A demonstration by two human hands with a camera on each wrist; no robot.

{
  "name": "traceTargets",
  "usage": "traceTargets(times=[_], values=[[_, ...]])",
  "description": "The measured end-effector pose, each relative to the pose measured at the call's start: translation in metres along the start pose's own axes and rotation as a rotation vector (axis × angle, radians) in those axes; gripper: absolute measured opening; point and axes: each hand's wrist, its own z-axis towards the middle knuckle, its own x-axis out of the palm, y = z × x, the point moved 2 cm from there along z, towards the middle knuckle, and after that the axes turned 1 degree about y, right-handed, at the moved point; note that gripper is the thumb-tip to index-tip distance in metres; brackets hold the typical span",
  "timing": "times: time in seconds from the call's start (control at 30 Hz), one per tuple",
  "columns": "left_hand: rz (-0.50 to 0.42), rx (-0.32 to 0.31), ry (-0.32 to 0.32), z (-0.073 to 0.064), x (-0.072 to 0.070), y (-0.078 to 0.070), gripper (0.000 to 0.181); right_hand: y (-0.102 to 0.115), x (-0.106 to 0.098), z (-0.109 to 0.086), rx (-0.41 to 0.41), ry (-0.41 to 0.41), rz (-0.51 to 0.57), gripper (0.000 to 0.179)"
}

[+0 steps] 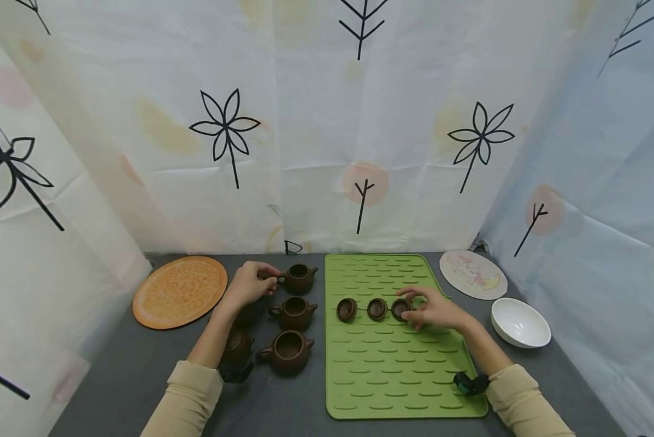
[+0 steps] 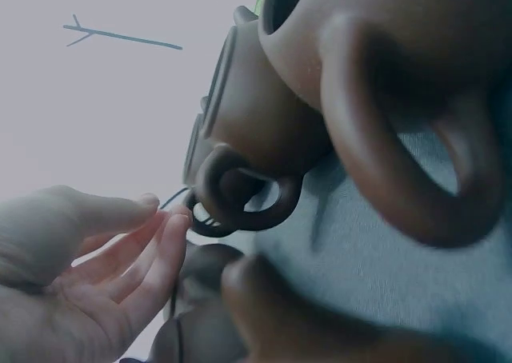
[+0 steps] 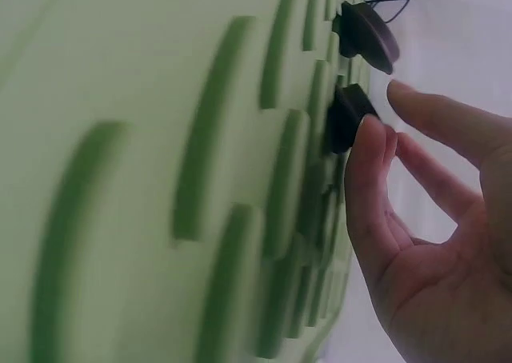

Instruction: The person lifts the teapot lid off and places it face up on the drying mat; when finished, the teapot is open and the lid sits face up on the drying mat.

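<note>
Three lidless brown clay teapots stand in a column: a far teapot (image 1: 300, 285), a middle teapot (image 1: 296, 321) and a near teapot (image 1: 289, 364). My left hand (image 1: 253, 284) is at the far teapot's handle (image 2: 194, 225); in the left wrist view a fingertip meets it, while the thumb stands apart. Three small round teapot lids lie hollow side up in a row: a left lid (image 1: 346, 310), a middle lid (image 1: 377, 310) and a right lid (image 1: 400, 309). My right hand (image 1: 432, 311) surrounds the right lid with parted fingers, one fingertip touching or very near it.
The lids lie on a ridged green mat (image 1: 392, 376). Another brown teapot (image 1: 238, 349) stands beside my left forearm, which partly hides more brownware. An orange round placemat (image 1: 179, 291) lies left; a pale round mat (image 1: 473, 274) and white bowl (image 1: 520, 323) are at right. Patterned curtains enclose the table.
</note>
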Motion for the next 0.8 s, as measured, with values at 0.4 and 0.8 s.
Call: traceTargets(times=[0.4,0.8], values=[[0.049,0.11,-0.022,-0.046,-0.022,-0.006,0.021,0.037,0.012,0.008,-0.087,-0.199,-0.049,0.042],[0.047,0.102,-0.063,-0.115,-0.046,-0.002,0.023,0.109,0.076,0.039,-0.232,-0.093,0.104,0.029]])
